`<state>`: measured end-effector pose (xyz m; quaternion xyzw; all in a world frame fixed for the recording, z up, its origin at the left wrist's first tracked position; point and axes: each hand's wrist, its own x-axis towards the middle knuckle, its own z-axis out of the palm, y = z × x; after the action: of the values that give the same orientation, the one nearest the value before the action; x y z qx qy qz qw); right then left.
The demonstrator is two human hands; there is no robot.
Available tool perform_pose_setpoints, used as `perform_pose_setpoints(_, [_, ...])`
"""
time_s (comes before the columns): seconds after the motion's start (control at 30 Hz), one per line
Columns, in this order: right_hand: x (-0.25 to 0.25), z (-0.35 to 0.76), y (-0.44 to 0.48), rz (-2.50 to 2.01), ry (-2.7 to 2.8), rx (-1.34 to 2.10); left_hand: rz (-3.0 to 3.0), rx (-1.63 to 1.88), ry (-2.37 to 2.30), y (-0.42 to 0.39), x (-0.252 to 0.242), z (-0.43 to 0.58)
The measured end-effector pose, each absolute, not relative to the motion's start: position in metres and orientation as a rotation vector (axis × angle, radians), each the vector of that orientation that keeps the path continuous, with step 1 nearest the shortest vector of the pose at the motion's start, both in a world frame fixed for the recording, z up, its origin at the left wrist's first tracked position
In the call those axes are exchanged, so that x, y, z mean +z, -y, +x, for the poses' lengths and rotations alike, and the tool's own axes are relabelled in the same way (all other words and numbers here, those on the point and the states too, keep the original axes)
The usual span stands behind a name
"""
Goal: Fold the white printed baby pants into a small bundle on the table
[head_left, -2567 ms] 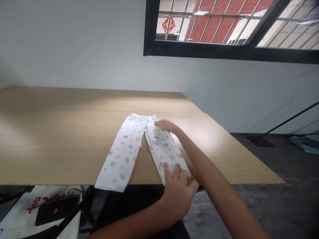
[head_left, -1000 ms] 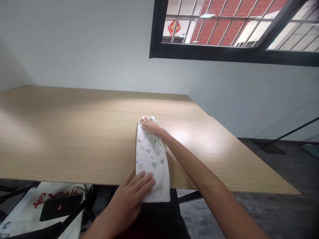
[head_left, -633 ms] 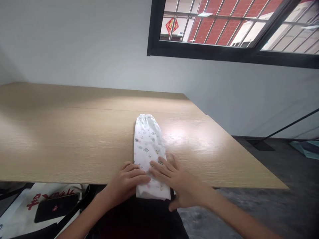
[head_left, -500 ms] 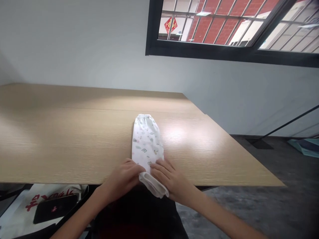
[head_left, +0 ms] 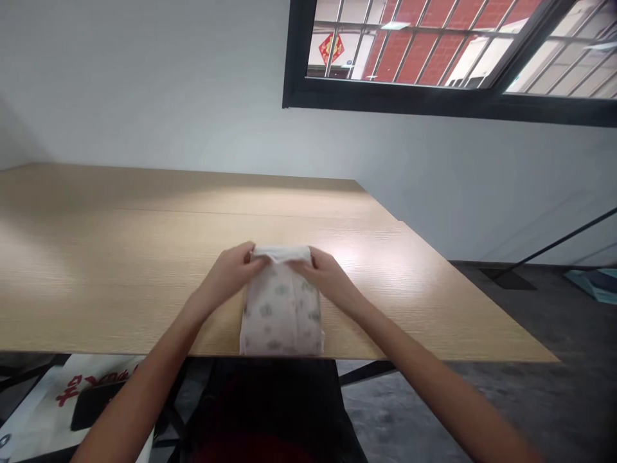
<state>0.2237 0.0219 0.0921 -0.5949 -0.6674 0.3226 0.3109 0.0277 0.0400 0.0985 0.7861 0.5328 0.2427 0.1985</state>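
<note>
A small white garment (head_left: 282, 315) with a faint leaf-like print lies folded near the front edge of the table, possibly baby pants. Its lower end reaches the table edge, and a plain white band runs along its far end. My left hand (head_left: 240, 262) pinches the far left corner, thumb on top. At the far right corner, my right hand (head_left: 319, 269) grips the cloth the same way. The print is blurred by motion, and the fingertips behind the band are hidden.
The pale wooden table (head_left: 144, 270) extends left and back to the wall, its right edge slanting. Below on the left are a white bag (head_left: 53, 411) with red lettering and a dark phone (head_left: 91, 408). A barred window (head_left: 409, 45) is at upper right.
Both hands have moved forward from the table's front edge to the garment's far end. The garment now looks folded over, shorter and wider, its gathered end out of sight.
</note>
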Motion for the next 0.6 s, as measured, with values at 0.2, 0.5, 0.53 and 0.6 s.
perform_pose_setpoints(0.2, [0.057, 0.224, -0.044, -1.462, 2.215, 0.107, 2.476, 0.698, -1.321, -0.067, 0.057, 0.042])
perform_pose_setpoints(0.5, [0.023, 0.216, 0.011, -1.221, 2.689, 0.28, 2.744, 0.404, -1.007, -0.129, 0.035, 0.074])
perform_pose_setpoints(0.53, [0.025, 0.217, 0.011, -1.22, 2.698, 0.313, 2.729, 0.442, -1.095, -0.136, 0.035, 0.075])
perform_pose_setpoints(0.6, [0.03, 0.223, 0.01, -1.196, 2.707, 0.381, 2.71, 0.515, -1.197, -0.137, 0.038, 0.071])
